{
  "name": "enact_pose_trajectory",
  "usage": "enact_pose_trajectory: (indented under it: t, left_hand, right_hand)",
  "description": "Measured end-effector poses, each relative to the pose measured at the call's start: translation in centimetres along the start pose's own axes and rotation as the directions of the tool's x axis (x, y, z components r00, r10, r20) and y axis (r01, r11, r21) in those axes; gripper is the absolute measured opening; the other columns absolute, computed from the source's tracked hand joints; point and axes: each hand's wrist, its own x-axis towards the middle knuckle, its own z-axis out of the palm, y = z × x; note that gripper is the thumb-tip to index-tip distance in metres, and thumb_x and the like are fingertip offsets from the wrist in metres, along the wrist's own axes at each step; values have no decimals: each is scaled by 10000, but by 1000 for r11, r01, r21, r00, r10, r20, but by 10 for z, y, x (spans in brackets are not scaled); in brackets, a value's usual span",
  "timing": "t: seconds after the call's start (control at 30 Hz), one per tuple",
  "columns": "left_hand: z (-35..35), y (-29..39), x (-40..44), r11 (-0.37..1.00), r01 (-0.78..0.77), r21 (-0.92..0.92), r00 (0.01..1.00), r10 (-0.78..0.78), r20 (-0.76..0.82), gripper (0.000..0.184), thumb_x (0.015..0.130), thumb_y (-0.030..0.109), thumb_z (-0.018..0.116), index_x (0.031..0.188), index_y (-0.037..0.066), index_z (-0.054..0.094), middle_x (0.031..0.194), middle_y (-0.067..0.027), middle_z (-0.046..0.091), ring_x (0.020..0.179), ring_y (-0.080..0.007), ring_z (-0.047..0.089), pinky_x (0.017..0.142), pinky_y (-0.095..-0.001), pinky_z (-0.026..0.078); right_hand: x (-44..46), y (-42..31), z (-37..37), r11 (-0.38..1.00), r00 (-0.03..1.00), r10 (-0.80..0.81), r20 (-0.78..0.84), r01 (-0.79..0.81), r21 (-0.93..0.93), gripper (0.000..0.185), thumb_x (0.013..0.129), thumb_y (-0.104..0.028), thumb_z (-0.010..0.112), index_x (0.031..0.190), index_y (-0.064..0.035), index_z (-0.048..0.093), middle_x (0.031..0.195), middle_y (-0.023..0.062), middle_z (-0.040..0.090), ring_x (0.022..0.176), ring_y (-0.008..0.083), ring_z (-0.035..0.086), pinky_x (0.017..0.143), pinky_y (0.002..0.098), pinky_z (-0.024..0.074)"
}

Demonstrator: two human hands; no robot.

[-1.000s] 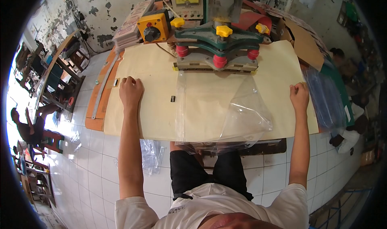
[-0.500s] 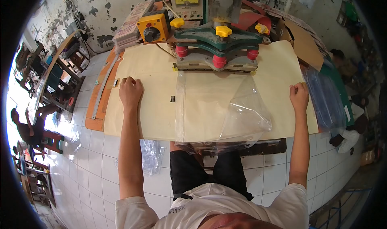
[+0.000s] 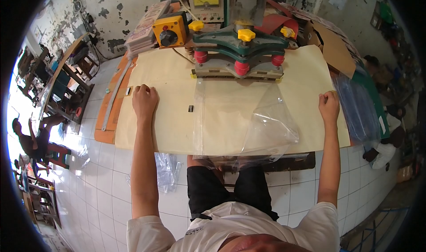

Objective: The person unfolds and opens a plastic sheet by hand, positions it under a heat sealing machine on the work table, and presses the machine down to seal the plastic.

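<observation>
My left hand [image 3: 144,102] rests closed on the left part of the cream table sheet [image 3: 173,127], its fingers curled under. Near the sheet's right edge lies my right hand [image 3: 329,105], also closed; what either hand holds, if anything, is hidden. Between them a clear plastic sheet [image 3: 270,123] lies partly folded and hangs over the front edge. Its far end reaches the press head [image 3: 239,67], which has red knobs and a green frame. A small black object [image 3: 191,108] sits between my left hand and the plastic.
A yellow control box [image 3: 170,31] stands at the back left beside stacked printed sheets [image 3: 146,32]. The metal ruler [image 3: 116,96] lies at the left edge. Clear plastic sheets [image 3: 357,110] are piled at the right. People sit at far left [image 3: 30,138] and far right [image 3: 390,141].
</observation>
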Motion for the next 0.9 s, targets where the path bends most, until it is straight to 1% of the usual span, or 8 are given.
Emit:
enact_pose_trajectory:
  t: [0.17,0.27,0.57,0.67,0.77,0.83,0.87,0.9]
  left_hand:
    - [-1,0,-1,1000,0,-8,1000,0,-11,251,851,219,559,812,-12,649,927,-180,640,847,-356,622,756,-448,499]
    - [0,-1,-2,1000,-5,-11,1000,5,-9,251,852,216,553,810,-13,648,927,-180,638,851,-356,619,761,-450,497]
    - [6,-11,2,999,-15,-31,1000,15,-8,242,840,213,563,813,-8,657,917,-177,638,827,-355,620,742,-446,500]
    - [3,-8,2,998,24,-50,1000,-24,-5,237,839,212,580,812,-9,661,910,-175,639,815,-349,622,739,-441,503]
    - [0,-7,2,992,48,-114,999,-46,21,267,858,219,606,868,-43,659,930,-186,646,844,-354,633,736,-445,503]
    - [3,-16,5,992,25,-124,999,-29,-28,260,869,220,626,877,-37,666,883,-193,655,808,-359,641,727,-430,506]
    - [6,-19,6,992,28,-122,999,-31,-23,260,869,220,626,877,-37,666,883,-193,655,808,-359,641,727,-430,506]
    - [6,-21,7,971,90,-221,995,-95,-13,253,874,220,634,866,-31,661,832,-163,656,759,-308,636,704,-394,498]
  right_hand:
    - [1,0,0,1000,1000,4,-3,-4,2,189,842,-143,679,780,-10,561,782,145,568,781,337,568,704,441,461]
    - [-2,2,2,999,997,-45,-58,46,10,180,841,-137,673,781,-12,558,778,147,568,769,342,568,698,440,462]
    - [-1,7,5,996,997,12,-76,-5,87,175,856,-140,653,801,-1,562,790,162,572,753,352,567,697,443,461]
    - [0,7,4,997,998,30,-54,-25,79,184,864,-153,648,806,2,568,800,168,585,761,349,574,700,441,463]
    - [-1,10,6,996,997,26,-77,-19,92,187,872,-163,645,810,-2,573,807,167,600,759,339,589,693,431,473]
    - [-1,13,8,980,985,152,-81,-140,144,188,878,-168,639,804,-8,572,770,155,596,716,317,593,667,412,478]
    - [-1,16,9,980,986,152,-75,-140,143,188,878,-168,639,804,-8,572,770,155,596,716,317,593,667,412,478]
    - [0,17,8,970,981,178,-78,-162,182,197,878,-174,642,803,-6,573,749,151,596,693,303,594,659,398,480]
